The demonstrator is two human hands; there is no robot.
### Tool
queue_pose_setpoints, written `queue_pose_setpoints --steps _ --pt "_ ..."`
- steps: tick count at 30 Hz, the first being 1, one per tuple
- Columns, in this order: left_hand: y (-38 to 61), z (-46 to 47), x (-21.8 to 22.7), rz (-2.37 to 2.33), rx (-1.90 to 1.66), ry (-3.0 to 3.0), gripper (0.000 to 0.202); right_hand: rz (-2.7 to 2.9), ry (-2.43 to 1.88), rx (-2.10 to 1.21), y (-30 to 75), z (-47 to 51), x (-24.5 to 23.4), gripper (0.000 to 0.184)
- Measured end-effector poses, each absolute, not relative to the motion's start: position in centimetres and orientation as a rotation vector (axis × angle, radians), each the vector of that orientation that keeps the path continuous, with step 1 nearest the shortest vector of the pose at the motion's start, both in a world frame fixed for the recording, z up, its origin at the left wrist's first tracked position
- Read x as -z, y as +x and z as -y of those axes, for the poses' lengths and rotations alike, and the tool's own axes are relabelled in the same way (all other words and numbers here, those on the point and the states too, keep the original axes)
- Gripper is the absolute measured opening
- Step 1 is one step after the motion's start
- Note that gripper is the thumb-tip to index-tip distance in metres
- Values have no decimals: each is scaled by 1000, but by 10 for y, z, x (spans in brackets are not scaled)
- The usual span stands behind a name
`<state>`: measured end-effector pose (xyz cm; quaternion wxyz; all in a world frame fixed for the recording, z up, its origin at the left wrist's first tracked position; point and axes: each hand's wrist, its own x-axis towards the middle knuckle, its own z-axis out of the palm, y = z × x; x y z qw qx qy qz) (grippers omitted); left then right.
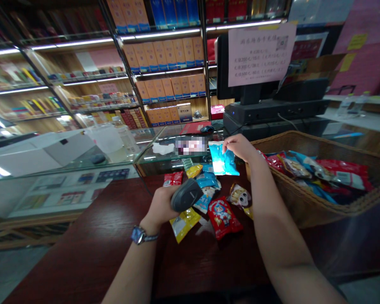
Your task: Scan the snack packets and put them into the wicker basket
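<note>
The left hand [158, 207] closes around a handheld barcode scanner [186, 195]. At one o'clock, the right hand [237, 148] seems to pinch a pale blue snack packet [223, 159] above snack packets [223, 217] scattered on the surface [190, 270], with a wicker basket [304, 141] at two o'clock.

A pink paper sheet [261, 55] fixed to the monitor [223, 67] carries the only legible print: three lines of small text with the figures 200, 300 and 500, under a Chinese heading too blurred to read, with a QR code [281, 42] at its top right. Print on the snack packets [224, 217] below the monitor and on the shelved cartons [164, 52] behind it is too small to read.
</note>
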<state>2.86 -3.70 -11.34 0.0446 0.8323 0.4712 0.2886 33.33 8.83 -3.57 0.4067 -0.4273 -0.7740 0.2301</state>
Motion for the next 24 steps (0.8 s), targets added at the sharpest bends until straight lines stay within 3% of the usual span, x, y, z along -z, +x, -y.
queue_pose_setpoints --steps 9,14,18,24 --pt "28 37 113 -1447 -840 2533 13 1927 -1228 -473 330 -77 24 25" --pt "30 38 110 -1435 -858 2550 11 1314 -1497 40 341 -52 4 30" --pt "32 39 109 -1437 -862 2551 13 927 -1628 172 365 -32 -8 33" --pt "30 37 113 -1435 -834 2554 28 823 -1629 187 386 -29 -5 72"
